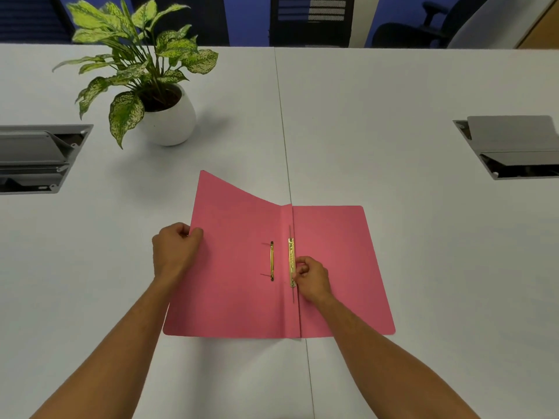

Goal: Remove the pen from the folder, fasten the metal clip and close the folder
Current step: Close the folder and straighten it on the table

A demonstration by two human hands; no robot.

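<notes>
two bare forearms reach over an open pink card folder (332, 267) on the white table (423, 237). no pen visible; brass metal clip (291, 261) being fastened, closing remains. left hand (175, 252) pinches the raised left cover; right hand (311, 278), fingers curled, presses the clip.

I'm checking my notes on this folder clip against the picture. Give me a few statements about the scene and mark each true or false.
1. The pink folder lies open on the table. True.
2. The left hand holds the outer edge of the left cover, which is lifted off the table. True.
3. The right hand rests on the potted plant. False: its fingers are at the metal clip by the folder's spine.
4. A pen lies across the right cover. False: no pen is visible.
5. The plant stands beyond the folder, to its left. True.
</notes>
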